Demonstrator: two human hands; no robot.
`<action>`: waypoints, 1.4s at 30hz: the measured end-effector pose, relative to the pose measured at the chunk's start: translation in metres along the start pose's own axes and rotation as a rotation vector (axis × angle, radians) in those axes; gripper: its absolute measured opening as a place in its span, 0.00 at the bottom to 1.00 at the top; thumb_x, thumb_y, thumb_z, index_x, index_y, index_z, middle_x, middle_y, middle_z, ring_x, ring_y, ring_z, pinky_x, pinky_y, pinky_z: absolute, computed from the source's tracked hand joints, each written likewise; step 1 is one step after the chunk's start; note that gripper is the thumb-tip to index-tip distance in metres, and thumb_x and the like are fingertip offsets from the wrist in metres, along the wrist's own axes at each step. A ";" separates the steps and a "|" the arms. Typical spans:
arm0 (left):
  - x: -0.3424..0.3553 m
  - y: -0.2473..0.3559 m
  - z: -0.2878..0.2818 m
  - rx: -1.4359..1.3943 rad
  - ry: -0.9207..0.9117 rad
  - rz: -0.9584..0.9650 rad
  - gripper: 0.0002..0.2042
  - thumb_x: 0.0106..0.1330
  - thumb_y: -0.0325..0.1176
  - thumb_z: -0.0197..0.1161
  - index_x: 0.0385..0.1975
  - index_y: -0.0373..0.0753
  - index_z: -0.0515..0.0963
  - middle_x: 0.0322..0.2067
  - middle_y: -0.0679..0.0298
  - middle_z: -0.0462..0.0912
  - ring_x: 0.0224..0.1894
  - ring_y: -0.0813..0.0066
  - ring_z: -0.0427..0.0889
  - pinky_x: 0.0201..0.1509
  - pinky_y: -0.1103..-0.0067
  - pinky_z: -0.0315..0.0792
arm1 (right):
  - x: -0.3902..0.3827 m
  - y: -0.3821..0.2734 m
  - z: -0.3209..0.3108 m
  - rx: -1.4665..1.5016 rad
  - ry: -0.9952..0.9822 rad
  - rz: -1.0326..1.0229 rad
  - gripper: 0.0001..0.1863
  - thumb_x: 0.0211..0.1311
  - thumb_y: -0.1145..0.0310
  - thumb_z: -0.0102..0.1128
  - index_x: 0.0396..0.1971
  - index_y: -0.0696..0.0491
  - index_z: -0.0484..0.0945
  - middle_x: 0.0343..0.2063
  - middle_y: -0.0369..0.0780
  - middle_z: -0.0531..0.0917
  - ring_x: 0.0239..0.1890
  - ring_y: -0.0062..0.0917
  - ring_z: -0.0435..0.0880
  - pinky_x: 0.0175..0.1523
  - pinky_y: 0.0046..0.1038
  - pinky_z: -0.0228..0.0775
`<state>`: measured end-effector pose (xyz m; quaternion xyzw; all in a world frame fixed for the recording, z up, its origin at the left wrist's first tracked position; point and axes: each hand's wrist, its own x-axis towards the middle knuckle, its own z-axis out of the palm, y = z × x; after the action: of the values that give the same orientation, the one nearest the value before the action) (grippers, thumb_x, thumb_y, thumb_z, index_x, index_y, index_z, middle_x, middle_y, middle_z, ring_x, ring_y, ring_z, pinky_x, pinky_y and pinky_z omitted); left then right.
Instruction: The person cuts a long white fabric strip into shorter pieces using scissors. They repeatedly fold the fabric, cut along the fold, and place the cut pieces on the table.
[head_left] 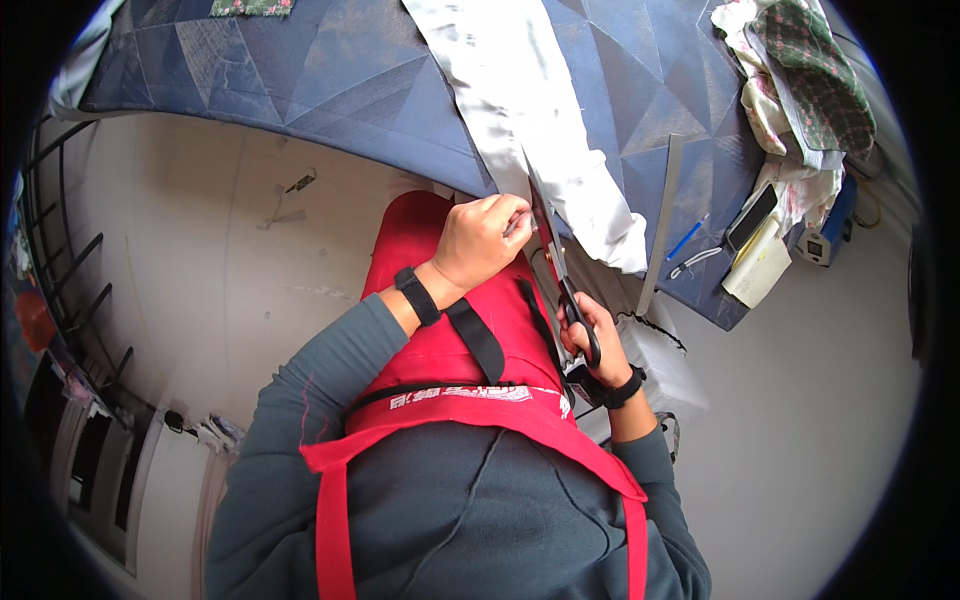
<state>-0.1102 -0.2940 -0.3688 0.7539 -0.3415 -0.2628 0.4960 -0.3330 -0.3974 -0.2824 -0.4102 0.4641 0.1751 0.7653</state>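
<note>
A long strip of shiny white fabric point(515, 85) runs across the blue patterned table cover and over its near edge. My left hand point(478, 238) is closed in a pinch on the fabric's near end, beside the cut. In my right hand point(597, 340) is a pair of black-handled scissors point(556, 255), its blades pointing away from me into the fabric. A slit runs up from the blades and parts the cloth into a left and a right piece. The right piece drapes toward the table's front edge. Just how far apart the blades are is hard to make out.
On the right of the table cover point(390, 100) lie a metal ruler point(662, 215), a blue pen point(686, 238), a phone point(750, 220), a pale yellow pad point(757, 265) and heaped floral cloth point(815, 80). A green floral scrap point(250, 6) is at the far left. A black metal rack point(75, 240) stands left.
</note>
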 end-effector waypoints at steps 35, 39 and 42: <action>-0.006 -0.006 -0.002 0.062 -0.003 0.044 0.05 0.57 0.24 0.69 0.32 0.36 0.80 0.24 0.59 0.84 0.23 0.66 0.84 0.27 0.74 0.78 | 0.016 -0.022 0.023 -0.085 0.058 0.001 0.26 0.63 0.44 0.71 0.36 0.52 0.72 0.19 0.27 0.70 0.18 0.10 0.66 0.24 0.17 0.54; -0.008 -0.006 -0.002 0.063 -0.020 0.039 0.06 0.57 0.24 0.69 0.32 0.36 0.80 0.23 0.59 0.83 0.23 0.65 0.84 0.27 0.73 0.78 | 0.030 -0.030 0.026 -0.101 0.034 -0.048 0.27 0.63 0.42 0.70 0.37 0.52 0.72 0.19 0.27 0.70 0.20 0.10 0.67 0.26 0.17 0.56; -0.008 -0.006 -0.002 0.060 -0.007 0.052 0.06 0.56 0.24 0.69 0.33 0.36 0.81 0.23 0.60 0.83 0.21 0.68 0.84 0.25 0.75 0.77 | 0.033 -0.036 0.028 -0.101 0.051 -0.043 0.23 0.64 0.47 0.71 0.34 0.52 0.73 0.19 0.27 0.71 0.19 0.09 0.66 0.25 0.16 0.55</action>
<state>-0.1123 -0.2846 -0.3733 0.7583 -0.3704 -0.2419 0.4789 -0.2769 -0.4005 -0.2877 -0.4624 0.4650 0.1710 0.7353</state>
